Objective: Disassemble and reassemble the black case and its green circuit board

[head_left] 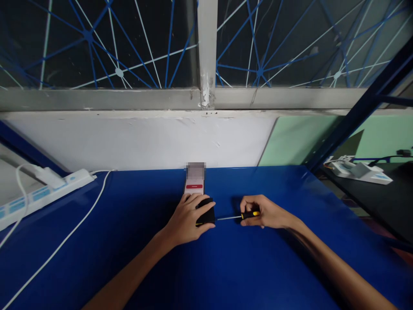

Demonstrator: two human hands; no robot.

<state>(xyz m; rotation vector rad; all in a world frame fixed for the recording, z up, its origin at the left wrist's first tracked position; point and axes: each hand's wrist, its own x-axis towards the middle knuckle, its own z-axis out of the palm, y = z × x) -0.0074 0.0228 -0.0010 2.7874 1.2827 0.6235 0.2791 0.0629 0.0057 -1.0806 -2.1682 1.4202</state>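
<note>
Workshop, blue bench, pwr strip

On the table, near its middle, the left hand holds down a small object, perhaps a mouse. To its right, the right hand holds a screwdriver whose tip reaches the object's side. Just behind the object is a phone, close to the wall. A power strip lies far left.
</note>
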